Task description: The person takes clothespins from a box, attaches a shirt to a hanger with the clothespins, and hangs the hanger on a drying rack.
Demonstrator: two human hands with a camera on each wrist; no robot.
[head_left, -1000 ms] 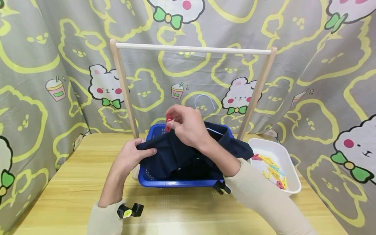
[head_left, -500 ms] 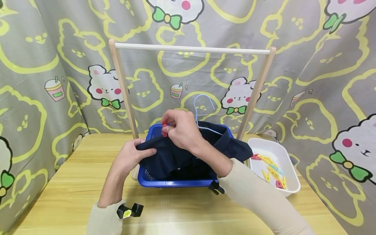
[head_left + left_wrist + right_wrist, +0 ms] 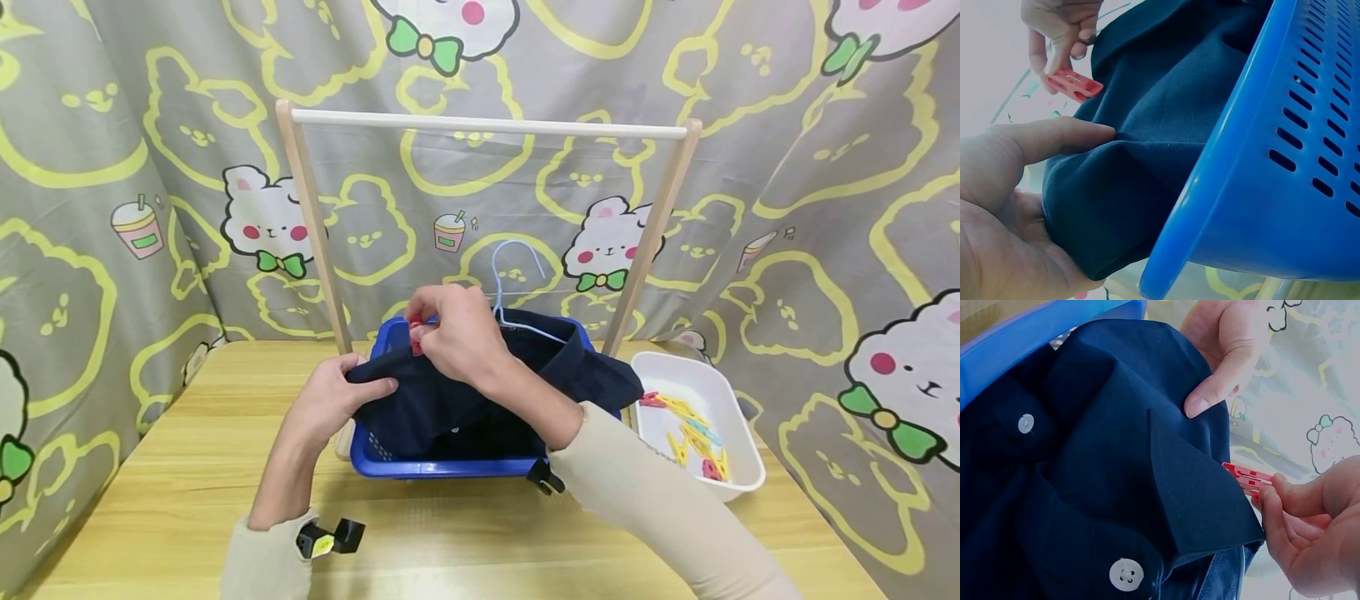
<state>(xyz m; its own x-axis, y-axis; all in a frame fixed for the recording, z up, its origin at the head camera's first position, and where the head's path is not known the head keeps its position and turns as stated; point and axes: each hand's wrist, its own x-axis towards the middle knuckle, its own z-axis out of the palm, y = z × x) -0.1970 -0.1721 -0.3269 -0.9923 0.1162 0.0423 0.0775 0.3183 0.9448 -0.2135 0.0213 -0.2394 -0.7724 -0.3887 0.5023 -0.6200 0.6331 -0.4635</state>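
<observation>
A dark navy shirt (image 3: 408, 417) with white buttons lies in the blue basket (image 3: 450, 469), with a light blue hanger (image 3: 497, 287) rising from its collar. My left hand (image 3: 330, 402) grips the shirt's shoulder, thumb on top, as the left wrist view shows up close. Between thumb and fingers, my right hand (image 3: 461, 333) pinches a red clothespin (image 3: 1249, 478). In the right wrist view its tip meets the shirt's edge beside the collar. Only the hanger's hook and part of one arm show; the rest is inside the shirt.
A wooden rack with a white rail (image 3: 487, 125) stands around the basket. On the right, a white tub (image 3: 750, 442) holds several yellow, red and blue clothespins (image 3: 697, 433). A patterned curtain (image 3: 375, 250) hangs behind the wooden table (image 3: 187, 467).
My right hand has moved left and slightly down with the red clothespin, to the shirt's shoulder edge. More of the hanger's hook and neck now shows. The left hand keeps its grip.
</observation>
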